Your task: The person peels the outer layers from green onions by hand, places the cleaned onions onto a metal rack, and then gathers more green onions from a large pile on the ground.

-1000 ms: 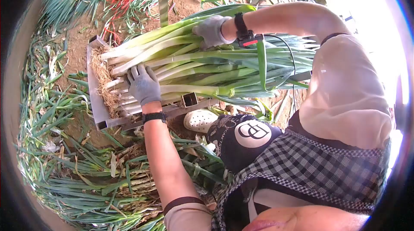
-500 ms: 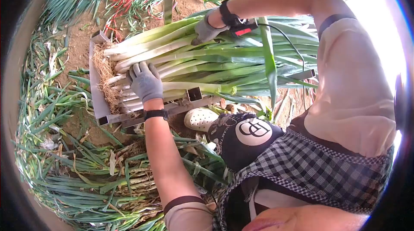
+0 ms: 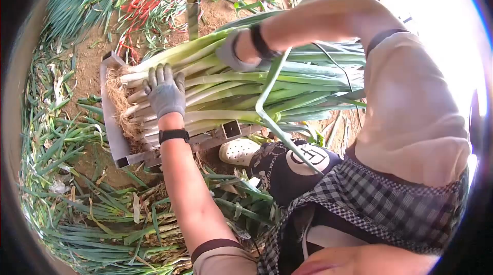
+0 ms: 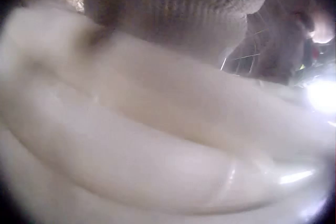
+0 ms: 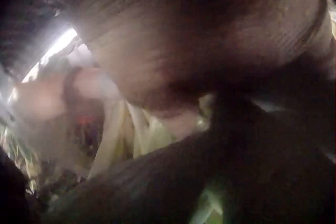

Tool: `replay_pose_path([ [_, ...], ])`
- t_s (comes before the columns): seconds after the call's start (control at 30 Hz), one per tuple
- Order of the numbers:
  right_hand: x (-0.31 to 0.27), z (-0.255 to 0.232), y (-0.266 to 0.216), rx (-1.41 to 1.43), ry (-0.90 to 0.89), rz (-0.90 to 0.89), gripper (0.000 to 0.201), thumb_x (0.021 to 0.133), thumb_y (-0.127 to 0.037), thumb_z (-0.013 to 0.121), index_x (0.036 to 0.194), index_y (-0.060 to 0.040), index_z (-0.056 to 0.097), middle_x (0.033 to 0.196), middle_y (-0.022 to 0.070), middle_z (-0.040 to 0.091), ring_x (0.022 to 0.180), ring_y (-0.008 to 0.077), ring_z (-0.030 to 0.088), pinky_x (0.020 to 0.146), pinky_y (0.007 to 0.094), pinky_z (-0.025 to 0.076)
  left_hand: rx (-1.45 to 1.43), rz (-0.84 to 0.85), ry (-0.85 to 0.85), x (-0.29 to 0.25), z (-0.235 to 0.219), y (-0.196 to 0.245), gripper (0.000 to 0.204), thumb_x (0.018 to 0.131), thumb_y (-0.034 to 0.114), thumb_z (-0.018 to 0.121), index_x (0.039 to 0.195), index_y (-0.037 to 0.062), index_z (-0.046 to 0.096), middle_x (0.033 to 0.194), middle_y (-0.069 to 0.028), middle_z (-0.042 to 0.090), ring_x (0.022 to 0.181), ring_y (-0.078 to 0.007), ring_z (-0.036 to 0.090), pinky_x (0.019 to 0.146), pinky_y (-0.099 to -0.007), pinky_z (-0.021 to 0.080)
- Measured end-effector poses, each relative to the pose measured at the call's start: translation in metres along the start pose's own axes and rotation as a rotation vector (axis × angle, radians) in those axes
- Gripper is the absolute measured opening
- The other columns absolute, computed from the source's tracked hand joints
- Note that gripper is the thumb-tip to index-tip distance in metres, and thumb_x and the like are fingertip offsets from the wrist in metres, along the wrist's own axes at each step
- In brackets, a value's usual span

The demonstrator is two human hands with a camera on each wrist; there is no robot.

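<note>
A thick bundle of large green onions lies in a low metal frame, root ends at the left against its end plate. My gloved left hand rests on the white stalks near the roots, fingers extended and slightly spread. White stalks fill the left wrist view, with the glove's cuff above them. Farther along the bundle, my gloved right hand curves over the upper stalks, its fingertips hidden in the head view. Dark glove surrounds bits of green stalk in the right wrist view.
A bent green leaf rises from the bundle in front of my right forearm. Red strands lie on the soil at the back, beside a heap of green leaves. Cut leaves litter the ground. A clog stands beside the frame.
My left hand has moved from the lower stalks to farther up across the bundle, its fingers straighter. The right hand has shifted left toward the white part. The upright leaf has bent over.
</note>
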State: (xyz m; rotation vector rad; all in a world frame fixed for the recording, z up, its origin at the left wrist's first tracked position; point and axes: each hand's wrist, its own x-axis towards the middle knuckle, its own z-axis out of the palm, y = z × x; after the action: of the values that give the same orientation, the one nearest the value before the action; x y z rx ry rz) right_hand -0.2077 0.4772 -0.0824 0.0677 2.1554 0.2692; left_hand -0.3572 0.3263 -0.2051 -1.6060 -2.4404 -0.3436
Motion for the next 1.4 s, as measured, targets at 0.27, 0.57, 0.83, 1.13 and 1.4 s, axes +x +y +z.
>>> replay_pose_path([
  [0.27, -0.137, 0.081, -0.023, -0.342, 0.048, 0.474, 0.051, 0.088, -0.022, 0.052, 0.135, -0.0041, 0.044, 0.084, 0.01, 0.065, 0.077, 0.028, 0.062, 0.061, 0.0385, 0.05, 0.035, -0.04, -0.041, 0.004, 0.006, 0.003, 0.047, 0.094, 0.044, 0.041, 0.13, 0.0145, 0.049, 0.136, -0.0061, 0.047, 0.131, -0.0258, 0.035, 0.107, -0.0495, 0.026],
  [0.57, -0.175, 0.176, 0.064, -0.025, 0.767, 0.322, 0.052, 0.087, -0.036, 0.058, 0.131, -0.0122, 0.045, 0.113, 0.0095, 0.059, 0.11, 0.0261, 0.056, 0.092, 0.0395, 0.044, 0.055, -0.022, -0.049, 0.004, 0.012, 0.0, 0.047, 0.095, 0.046, 0.039, 0.132, 0.018, 0.048, 0.138, -0.0047, 0.044, 0.132, -0.026, 0.033, 0.109, -0.049, 0.022],
  [0.83, -0.194, 0.043, -0.057, -0.355, 0.444, 0.303, 0.052, 0.086, -0.047, 0.054, 0.122, -0.0095, 0.052, 0.122, 0.0039, 0.057, 0.113, 0.0203, 0.053, 0.106, 0.0498, 0.032, 0.026, -0.018, 0.044, 0.004, 0.026, -0.004, 0.047, 0.093, 0.046, 0.043, 0.13, 0.017, 0.048, 0.134, -0.0051, 0.047, 0.131, -0.0256, 0.035, 0.106, -0.0518, 0.025],
  [1.13, -0.088, 0.076, -0.123, 0.206, 0.212, -0.012, 0.09, 0.07, -0.06, 0.066, 0.125, 0.0072, 0.042, 0.101, 0.0172, 0.063, 0.079, 0.0289, 0.065, 0.067, 0.0402, 0.052, 0.007, 0.019, -0.023, 0.004, 0.023, -0.013, 0.052, 0.092, 0.051, 0.042, 0.133, 0.0187, 0.047, 0.141, -0.0044, 0.042, 0.133, -0.0251, 0.032, 0.109, -0.0497, 0.021],
  [1.4, -0.074, 0.065, -0.096, 0.013, 0.177, 0.028, 0.074, 0.08, -0.023, 0.055, 0.14, 0.009, 0.025, 0.095, 0.0184, 0.064, 0.078, 0.0305, 0.066, 0.065, 0.0405, 0.053, -0.049, 0.053, 0.217, -0.004, 0.022, -0.009, 0.044, 0.09, 0.045, 0.048, 0.124, 0.0171, 0.055, 0.132, -0.0052, 0.05, 0.127, -0.0261, 0.04, 0.107, -0.0483, 0.026],
])
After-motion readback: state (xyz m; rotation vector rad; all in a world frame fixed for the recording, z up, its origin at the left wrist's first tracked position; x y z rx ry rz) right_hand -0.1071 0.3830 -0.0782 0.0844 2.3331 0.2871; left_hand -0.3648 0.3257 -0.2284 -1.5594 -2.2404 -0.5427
